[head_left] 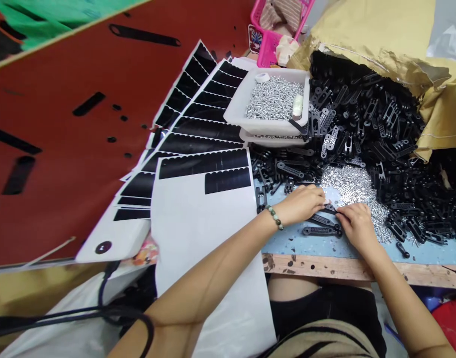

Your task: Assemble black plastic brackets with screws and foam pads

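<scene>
Head view: brackets [322, 219] apparently between hands [301, 205] [356, 227]

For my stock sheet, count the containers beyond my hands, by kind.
White trays: 2
Pink basket: 1
Gold bag: 1
Total: 4

Black brackets [320, 231] and silver screws [347, 185] lie on a pale-blue tabletop [283, 239].
</scene>
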